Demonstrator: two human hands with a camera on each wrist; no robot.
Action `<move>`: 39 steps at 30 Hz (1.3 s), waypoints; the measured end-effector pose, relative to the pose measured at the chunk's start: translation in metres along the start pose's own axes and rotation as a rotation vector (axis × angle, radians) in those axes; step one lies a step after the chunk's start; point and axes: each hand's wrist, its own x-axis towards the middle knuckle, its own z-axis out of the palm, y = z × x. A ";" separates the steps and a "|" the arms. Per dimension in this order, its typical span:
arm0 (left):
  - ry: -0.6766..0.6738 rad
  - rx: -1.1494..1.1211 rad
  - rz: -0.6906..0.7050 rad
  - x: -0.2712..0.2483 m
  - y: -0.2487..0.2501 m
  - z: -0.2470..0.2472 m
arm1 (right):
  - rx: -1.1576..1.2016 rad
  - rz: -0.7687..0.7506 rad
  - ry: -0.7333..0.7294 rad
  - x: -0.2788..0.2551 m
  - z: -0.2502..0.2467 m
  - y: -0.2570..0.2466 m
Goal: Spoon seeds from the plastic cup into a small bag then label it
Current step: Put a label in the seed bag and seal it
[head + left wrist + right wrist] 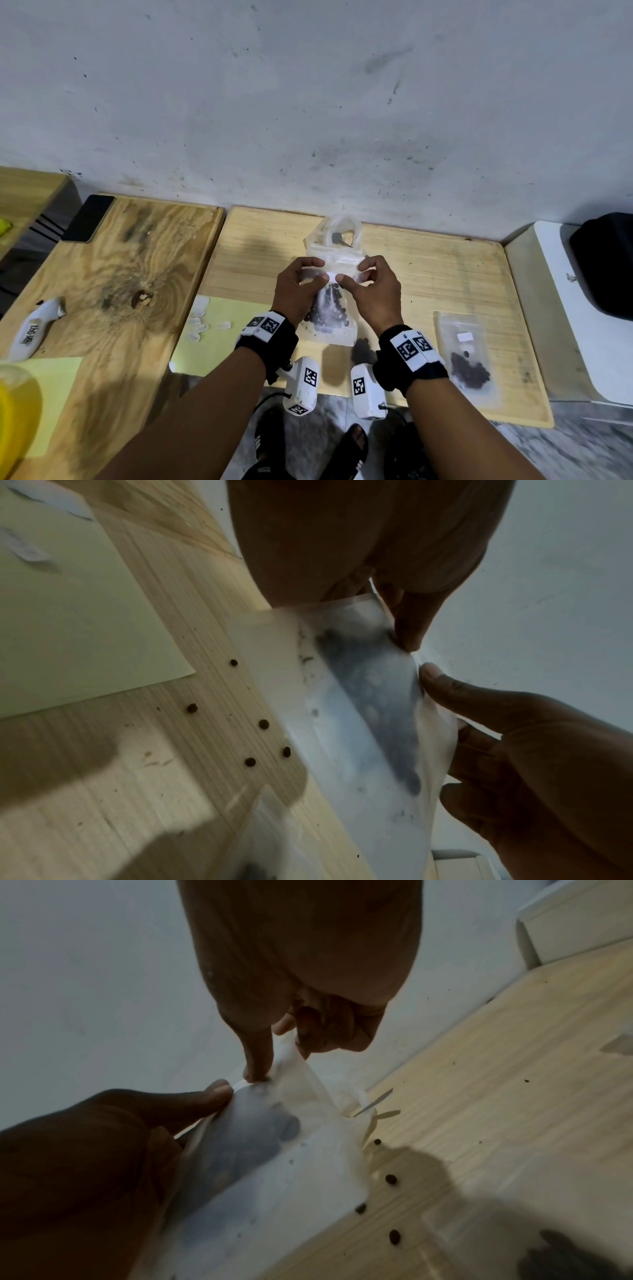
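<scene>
A small clear bag [329,318] with dark seeds in its lower half hangs upright above the light wooden table [428,274]. My left hand [322,272] and right hand [352,274] pinch its top strip side by side, thumbs nearly touching. From the left wrist, my left hand [404,620] pinches the bag [359,710]. From the right wrist, my right hand [279,1061] pinches the bag's top [274,1164]. Behind the hands stands the plastic cup [354,233] with a grey spoon [337,238] in it.
A second seed bag [469,359] with a white label lies at the right. At the left lies a yellow-green sheet [222,342] with small white labels [198,325]. Loose seeds [263,723] dot the table under the bag. The wall is close behind.
</scene>
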 end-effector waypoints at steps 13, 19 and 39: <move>-0.012 -0.031 -0.068 -0.001 0.004 -0.003 | 0.091 -0.003 -0.035 -0.002 0.002 0.002; -0.002 -0.067 -0.082 0.001 0.007 -0.008 | 0.100 0.078 -0.220 -0.010 -0.002 0.021; -0.105 0.138 -0.132 -0.001 -0.030 0.043 | 0.117 0.128 -0.037 -0.008 -0.058 0.069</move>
